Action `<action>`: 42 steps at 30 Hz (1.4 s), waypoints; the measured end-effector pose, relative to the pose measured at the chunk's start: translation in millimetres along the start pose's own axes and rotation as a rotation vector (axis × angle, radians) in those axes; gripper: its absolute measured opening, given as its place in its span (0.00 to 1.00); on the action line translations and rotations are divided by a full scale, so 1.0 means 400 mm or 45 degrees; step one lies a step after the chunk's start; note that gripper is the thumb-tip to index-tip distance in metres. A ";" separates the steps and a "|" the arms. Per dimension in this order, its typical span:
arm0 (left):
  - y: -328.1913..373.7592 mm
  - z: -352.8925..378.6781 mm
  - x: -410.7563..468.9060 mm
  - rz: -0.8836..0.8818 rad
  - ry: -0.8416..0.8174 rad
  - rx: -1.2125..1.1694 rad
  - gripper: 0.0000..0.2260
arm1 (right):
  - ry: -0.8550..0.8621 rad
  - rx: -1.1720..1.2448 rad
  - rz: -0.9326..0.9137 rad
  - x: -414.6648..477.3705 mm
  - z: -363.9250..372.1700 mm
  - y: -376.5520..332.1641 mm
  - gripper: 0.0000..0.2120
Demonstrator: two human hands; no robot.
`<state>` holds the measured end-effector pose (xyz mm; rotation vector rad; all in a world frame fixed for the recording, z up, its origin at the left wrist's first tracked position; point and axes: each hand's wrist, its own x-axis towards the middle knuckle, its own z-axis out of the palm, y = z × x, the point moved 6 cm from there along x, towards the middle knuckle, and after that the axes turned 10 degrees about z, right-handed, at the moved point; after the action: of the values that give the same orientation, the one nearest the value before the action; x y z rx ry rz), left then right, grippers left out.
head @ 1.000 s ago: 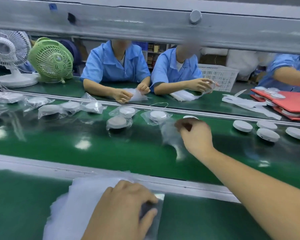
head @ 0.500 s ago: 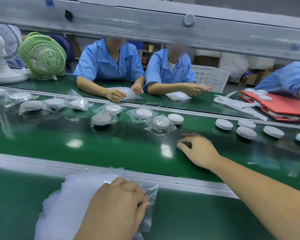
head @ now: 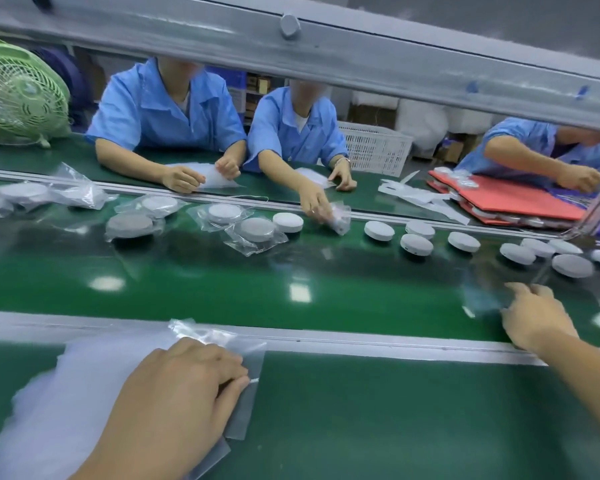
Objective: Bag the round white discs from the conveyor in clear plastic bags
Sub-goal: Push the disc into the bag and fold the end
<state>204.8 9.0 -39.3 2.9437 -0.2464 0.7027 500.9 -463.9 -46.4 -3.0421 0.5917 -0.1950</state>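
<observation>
Several bare round white discs lie on the green conveyor [head: 187, 282], among them one mid-belt [head: 288, 222] and a cluster at the right [head: 572, 265]. Several bagged discs [head: 257, 230] lie to the left of them. My right hand [head: 534, 317] reaches over the belt just short of the right cluster, fingers loosely bent, fingertips at a blurred clear bag [head: 482, 296] on the belt. My left hand [head: 184, 386] rests on a stack of clear plastic bags [head: 66, 393] on the near table, thumb and fingertips pinching the top bag's edge.
A grey rail [head: 361, 339] separates my table from the belt. Across it, workers in blue handle bags; one worker's hand [head: 314, 202] reaches onto the belt. A green fan [head: 18, 95], a white basket [head: 374, 147], red folders [head: 506, 199] and an overhead grey beam [head: 326, 53] surround the line.
My right hand let go of a bagged disc on the belt and moved right toward the loose discs. My left hand stayed on the bag stack.
</observation>
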 end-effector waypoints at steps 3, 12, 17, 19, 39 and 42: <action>-0.002 0.001 0.001 -0.021 -0.008 -0.036 0.03 | -0.023 0.021 0.172 0.027 -0.005 0.063 0.22; -0.014 -0.021 -0.007 -0.187 0.079 -0.171 0.04 | 0.060 0.496 -1.386 -0.484 -0.165 -0.359 0.18; -0.011 -0.052 -0.002 -0.270 0.204 -0.277 0.06 | 0.145 0.877 -1.880 -0.780 -0.181 -0.494 0.11; -0.008 -0.054 0.000 -0.251 0.233 -0.607 0.05 | 0.084 1.041 -1.773 -0.814 -0.169 -0.515 0.12; -0.044 -0.026 0.019 -0.019 0.053 -0.185 0.10 | -0.099 1.107 -0.756 -0.468 -0.174 -0.743 0.07; -0.030 -0.002 0.013 0.168 -0.102 -0.242 0.08 | -0.204 0.538 -0.666 -0.360 -0.083 -0.832 0.11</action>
<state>211.0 20.2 -36.9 2.7958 -0.4902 0.5432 487.7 -101.9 -10.5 -2.6891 -0.2386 -0.0727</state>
